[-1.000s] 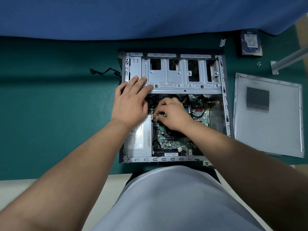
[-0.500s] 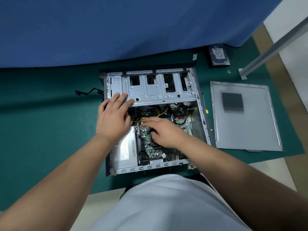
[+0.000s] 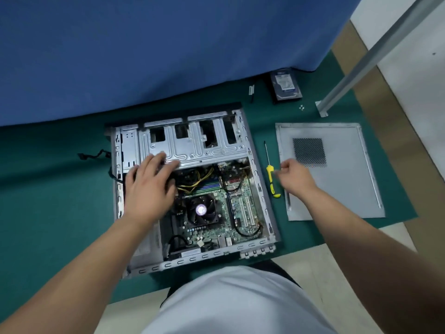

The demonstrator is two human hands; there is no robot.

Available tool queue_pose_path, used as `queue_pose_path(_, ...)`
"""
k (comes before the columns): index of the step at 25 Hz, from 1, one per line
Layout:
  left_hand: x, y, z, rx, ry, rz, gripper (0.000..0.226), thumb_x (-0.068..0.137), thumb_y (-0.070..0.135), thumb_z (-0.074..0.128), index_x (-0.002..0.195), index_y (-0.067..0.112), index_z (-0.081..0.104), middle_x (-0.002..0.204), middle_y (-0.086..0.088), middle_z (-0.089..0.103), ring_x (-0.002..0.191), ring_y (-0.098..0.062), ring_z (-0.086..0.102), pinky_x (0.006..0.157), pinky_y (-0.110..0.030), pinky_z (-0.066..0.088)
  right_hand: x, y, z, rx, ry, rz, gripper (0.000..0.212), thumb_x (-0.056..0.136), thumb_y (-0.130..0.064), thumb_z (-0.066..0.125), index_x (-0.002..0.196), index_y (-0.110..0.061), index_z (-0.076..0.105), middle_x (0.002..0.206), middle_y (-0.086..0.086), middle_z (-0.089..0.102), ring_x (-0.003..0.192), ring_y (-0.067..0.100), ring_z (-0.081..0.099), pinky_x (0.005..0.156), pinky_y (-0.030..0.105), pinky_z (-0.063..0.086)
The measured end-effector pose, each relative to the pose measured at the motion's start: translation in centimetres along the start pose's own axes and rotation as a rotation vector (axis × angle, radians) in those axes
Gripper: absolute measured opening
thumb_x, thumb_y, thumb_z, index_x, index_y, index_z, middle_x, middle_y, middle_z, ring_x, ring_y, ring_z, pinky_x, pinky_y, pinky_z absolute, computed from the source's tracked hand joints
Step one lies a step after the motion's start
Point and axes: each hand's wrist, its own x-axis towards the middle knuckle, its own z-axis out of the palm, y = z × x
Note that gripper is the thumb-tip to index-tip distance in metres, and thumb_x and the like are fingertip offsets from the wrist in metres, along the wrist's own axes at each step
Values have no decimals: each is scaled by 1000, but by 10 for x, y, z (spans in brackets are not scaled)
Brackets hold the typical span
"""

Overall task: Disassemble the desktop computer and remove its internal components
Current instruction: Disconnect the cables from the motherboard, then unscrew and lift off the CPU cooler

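The open desktop case point(image 3: 263, 189) lies on its side on the green mat. Inside it I see the motherboard point(image 3: 240, 208), the CPU fan point(image 3: 201, 209) and yellow and black cables point(image 3: 192, 184). My left hand point(image 3: 149, 186) rests with spread fingers on the lower edge of the metal drive cage point(image 3: 192, 145), partly over the power supply point(image 3: 149, 247). My right hand point(image 3: 295, 175) hovers outside the case with loosely curled fingers that hold nothing. It is just right of the yellow-handled screwdriver point(image 3: 270, 174) and does not touch it.
The removed side panel point(image 3: 337, 184) lies right of the case. A hard drive point(image 3: 285, 84), a small bracket point(image 3: 251, 89) and loose screws point(image 3: 301, 107) sit at the back right by a slanted metal post point(image 3: 361, 61). A loose black cable point(image 3: 94, 155) trails left of the case.
My right hand has come out of the case and moved right, to beside the screwdriver. My left hand stays on the drive cage. The view has shifted down and to the right.
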Motion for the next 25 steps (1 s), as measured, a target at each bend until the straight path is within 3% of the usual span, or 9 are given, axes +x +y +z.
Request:
queue_pose_path(3,-6,29,10,-31,-40,-42,59,98,37,58,154,41,39,169,-4,21,157,-25,16,126,-52,5,17,17,29,-152,-180,104,51,97,-33,67,137,-7,50,132,16,57,114,32,59,85,30,46)
queue_pose_path(7,-15,46,16,-43,-36,-121,65,99,38,54,159,38,29,172,-3,12,159,-22,5,127,-51,1,26,26,51,-220,-117,99,39,91,-18,64,126,-7,51,125,16,56,108,35,61,82,36,50)
queue_pose_path(12,-14,70,6,-103,0,-122,61,102,36,53,158,38,29,171,2,20,159,-19,8,127,-49,9,32,9,18,173,-81,-96,28,96,-27,64,118,-13,55,121,11,63,100,30,67,90,46,56)
queue_pose_path(13,-12,75,4,-116,27,-98,62,102,34,54,159,38,28,171,2,19,159,-20,9,126,-50,12,28,3,6,245,-69,-174,30,97,-30,64,122,-17,57,123,6,62,102,25,67,92,44,55)
queue_pose_path(16,-4,88,-5,-164,143,0,72,100,22,58,161,37,24,172,3,11,158,-24,13,122,-52,24,5,-13,-22,293,-26,-452,30,97,-31,62,126,-24,63,106,-12,57,89,-4,57,81,10,40)
queue_pose_path(20,-1,95,-6,-100,248,133,66,101,18,55,161,27,28,172,-4,13,155,-33,21,120,-50,29,-32,-33,-45,89,-157,-767,41,92,-30,55,131,-22,67,101,-17,56,85,-3,54,72,8,35)
queue_pose_path(22,-7,85,2,-42,229,161,47,103,23,53,150,22,49,154,-7,50,143,-35,40,112,-49,37,-47,-43,-46,-11,-225,-855,40,91,-30,55,128,-28,68,102,-16,60,80,1,56,69,11,37)
queue_pose_path(23,-13,80,7,-19,209,185,35,103,22,56,138,20,61,131,-7,67,129,-34,52,101,-48,42,-53,-47,-45,4,-231,-850,38,91,-29,57,126,-33,68,102,-13,64,75,3,58,66,12,40)
queue_pose_path(25,-30,72,18,-18,170,229,15,101,19,60,112,18,69,88,-3,73,93,-31,62,79,-41,45,-68,-58,-35,221,-215,-698,31,91,-26,63,118,-42,65,96,-4,71,68,8,65,65,24,54)
